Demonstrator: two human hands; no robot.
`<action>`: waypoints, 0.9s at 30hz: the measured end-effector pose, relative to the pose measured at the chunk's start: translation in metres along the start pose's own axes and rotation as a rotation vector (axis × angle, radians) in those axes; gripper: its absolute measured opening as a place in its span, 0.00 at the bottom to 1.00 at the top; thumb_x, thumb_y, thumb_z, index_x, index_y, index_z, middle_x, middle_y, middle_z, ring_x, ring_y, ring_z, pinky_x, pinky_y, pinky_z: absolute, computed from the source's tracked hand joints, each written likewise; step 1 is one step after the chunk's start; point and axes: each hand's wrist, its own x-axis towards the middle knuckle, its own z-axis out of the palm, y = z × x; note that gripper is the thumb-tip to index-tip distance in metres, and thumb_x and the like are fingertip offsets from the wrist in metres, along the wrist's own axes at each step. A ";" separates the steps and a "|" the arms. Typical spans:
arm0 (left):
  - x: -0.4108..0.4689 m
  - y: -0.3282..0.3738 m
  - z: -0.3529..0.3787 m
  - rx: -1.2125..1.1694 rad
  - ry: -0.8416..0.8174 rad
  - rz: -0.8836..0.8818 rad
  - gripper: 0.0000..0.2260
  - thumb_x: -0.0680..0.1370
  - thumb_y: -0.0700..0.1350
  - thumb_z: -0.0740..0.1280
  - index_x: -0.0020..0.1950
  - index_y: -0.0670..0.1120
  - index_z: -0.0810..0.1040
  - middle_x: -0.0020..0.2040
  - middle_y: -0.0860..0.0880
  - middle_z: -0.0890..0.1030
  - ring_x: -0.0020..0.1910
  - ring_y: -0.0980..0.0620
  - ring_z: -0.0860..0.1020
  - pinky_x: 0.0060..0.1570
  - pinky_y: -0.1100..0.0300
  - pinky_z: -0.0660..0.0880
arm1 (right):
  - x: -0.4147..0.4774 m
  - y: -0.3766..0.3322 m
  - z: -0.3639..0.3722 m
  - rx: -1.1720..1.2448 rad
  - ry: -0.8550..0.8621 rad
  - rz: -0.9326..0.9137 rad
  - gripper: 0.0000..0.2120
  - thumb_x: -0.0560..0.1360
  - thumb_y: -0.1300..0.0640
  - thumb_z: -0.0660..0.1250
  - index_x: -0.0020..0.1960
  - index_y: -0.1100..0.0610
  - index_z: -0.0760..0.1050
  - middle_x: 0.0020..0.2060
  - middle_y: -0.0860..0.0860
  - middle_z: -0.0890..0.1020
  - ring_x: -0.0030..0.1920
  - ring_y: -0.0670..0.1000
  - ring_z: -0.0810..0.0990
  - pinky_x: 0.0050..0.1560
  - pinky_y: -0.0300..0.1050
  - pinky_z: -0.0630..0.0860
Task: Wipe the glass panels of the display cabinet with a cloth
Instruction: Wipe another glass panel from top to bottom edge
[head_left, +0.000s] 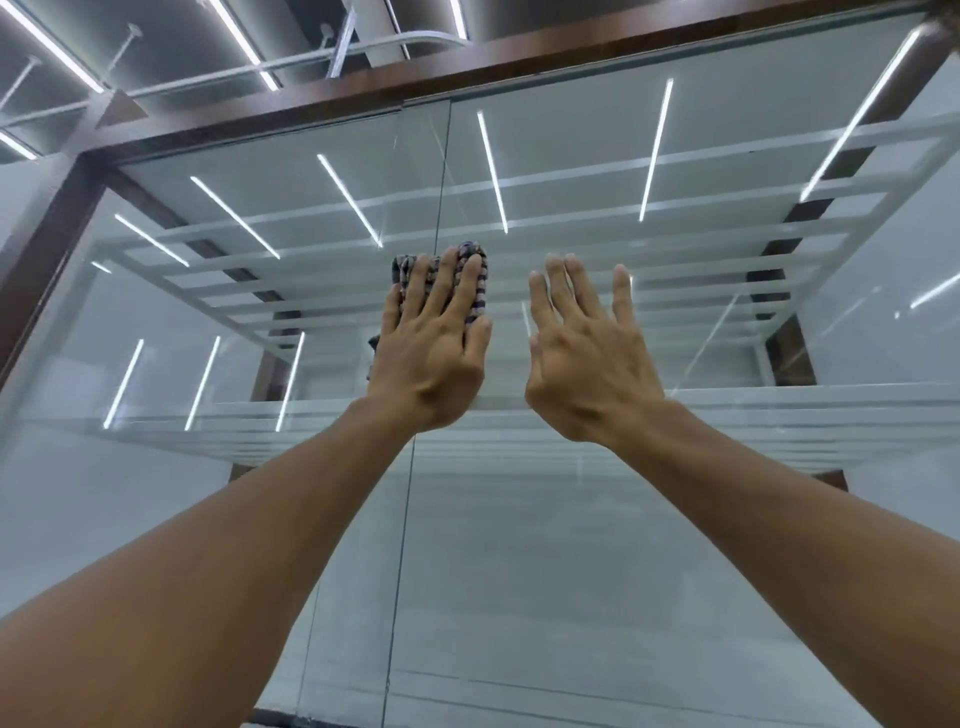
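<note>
At the far left, the dark wooden frame (47, 249) of the display cabinet rises as a corner post and meets a top beam that runs across to the right. Above it, bright ceiling light strips (52, 47) hang among grey pipes. The view tilts up along the left glass panel (182, 519), which carries thin white reflections of those lights. Behind the glass, white slatted shelves (571, 176) stack upward inside the cabinet. The left forearm reaches up from the lower left corner. The left hand (431, 358) lies flat with its fingers straight and slightly spread, pressing a striped cloth (400, 270) against the glass. The cloth is bunched under the palm and fingers and shows above the fingertips and at both sides of the hand. It sits on the vertical seam where the two front panels meet, about halfway up the view. Just right of it, with a narrow gap between the thumbs, the right hand (587, 364) is spread with fingers straight, holding nothing. It appears to rest its palm against the right glass panel (649, 571). The right forearm slants down to the lower right corner.
</note>
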 end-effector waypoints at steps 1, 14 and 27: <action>-0.001 -0.009 -0.002 0.002 0.006 -0.019 0.30 0.82 0.58 0.44 0.84 0.57 0.40 0.84 0.57 0.38 0.82 0.57 0.34 0.80 0.53 0.32 | 0.000 -0.001 0.000 0.003 -0.001 -0.002 0.30 0.84 0.53 0.45 0.82 0.59 0.40 0.82 0.57 0.41 0.82 0.55 0.37 0.79 0.65 0.36; -0.024 0.021 0.003 -0.016 0.002 -0.016 0.28 0.84 0.58 0.44 0.83 0.57 0.37 0.84 0.56 0.36 0.81 0.56 0.31 0.80 0.51 0.32 | -0.011 0.010 -0.002 0.033 -0.026 -0.056 0.29 0.84 0.47 0.40 0.83 0.55 0.40 0.82 0.54 0.40 0.82 0.53 0.36 0.80 0.60 0.34; 0.008 0.149 0.033 -0.012 -0.059 0.123 0.28 0.87 0.54 0.46 0.84 0.52 0.38 0.84 0.53 0.35 0.81 0.51 0.30 0.80 0.48 0.31 | -0.047 0.114 -0.027 0.007 0.023 0.080 0.31 0.81 0.44 0.37 0.83 0.48 0.42 0.83 0.52 0.42 0.82 0.53 0.38 0.80 0.60 0.35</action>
